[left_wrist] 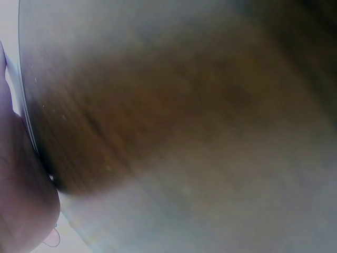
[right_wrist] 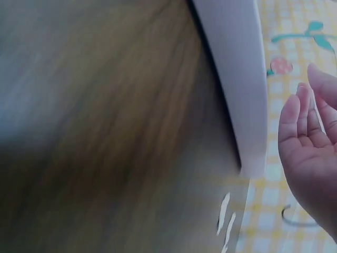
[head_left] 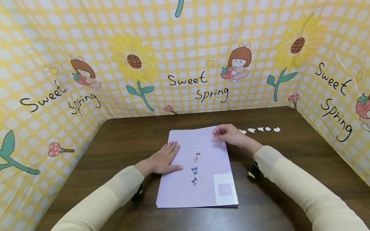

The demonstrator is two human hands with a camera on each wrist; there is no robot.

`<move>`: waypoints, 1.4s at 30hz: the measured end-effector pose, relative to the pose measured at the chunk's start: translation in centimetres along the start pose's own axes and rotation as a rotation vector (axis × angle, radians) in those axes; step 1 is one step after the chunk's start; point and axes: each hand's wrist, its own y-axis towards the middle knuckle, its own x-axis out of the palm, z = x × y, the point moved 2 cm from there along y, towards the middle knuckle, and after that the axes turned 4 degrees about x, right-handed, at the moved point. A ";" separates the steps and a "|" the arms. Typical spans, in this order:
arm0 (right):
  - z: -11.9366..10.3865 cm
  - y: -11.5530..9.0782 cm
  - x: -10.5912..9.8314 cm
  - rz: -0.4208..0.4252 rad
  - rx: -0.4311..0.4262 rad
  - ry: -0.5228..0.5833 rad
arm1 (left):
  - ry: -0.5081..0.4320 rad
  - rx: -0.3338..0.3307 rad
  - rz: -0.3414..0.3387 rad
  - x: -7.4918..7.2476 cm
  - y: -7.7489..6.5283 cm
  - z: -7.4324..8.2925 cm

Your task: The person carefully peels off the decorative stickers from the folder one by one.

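A lavender booklet point(head_left: 179, 195) lies on the brown table in the head view, with a column of several small cartoon stickers point(head_left: 194, 170) down its middle. My left hand point(head_left: 163, 158) rests flat on its left side, fingers spread and thumb pointing towards the stickers. Over the upper right corner hovers my right hand point(head_left: 229, 134), its fingers loosely bent. In the right wrist view, a gap separates that hand point(right_wrist: 310, 142) from the booklet's edge point(right_wrist: 237, 79), and I see nothing held. Only part of the left palm point(left_wrist: 26, 195) shows in the left wrist view.
Several white cut-out pieces point(head_left: 261, 129) lie in a row at the back right of the table point(head_left: 127, 138). A white label point(head_left: 225, 189) covers the booklet's lower right corner. Yellow checked cloth point(head_left: 185, 57) with printed figures hangs around the back and sides.
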 end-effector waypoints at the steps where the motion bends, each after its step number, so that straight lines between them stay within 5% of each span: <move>1: -0.2 0.2 0.4 -0.018 -0.008 -0.008 | -0.006 0.002 0.001 0.0 0.0 0.0; 9: -1.0 1.7 2.8 -0.142 -0.007 -0.050 | -0.008 -0.014 -0.017 0.2 0.3 -0.1; 22: -1.2 3.2 5.0 -0.254 -0.004 -0.277 | -0.008 -0.001 -0.006 -0.4 0.0 0.4; 32: -1.2 3.5 5.5 -0.295 0.012 -0.359 | -0.010 0.001 -0.006 -0.4 -0.2 0.4; 42: -1.6 3.4 5.9 -0.251 -0.023 -0.403 | -0.009 -0.012 -0.011 -0.7 -0.3 0.6</move>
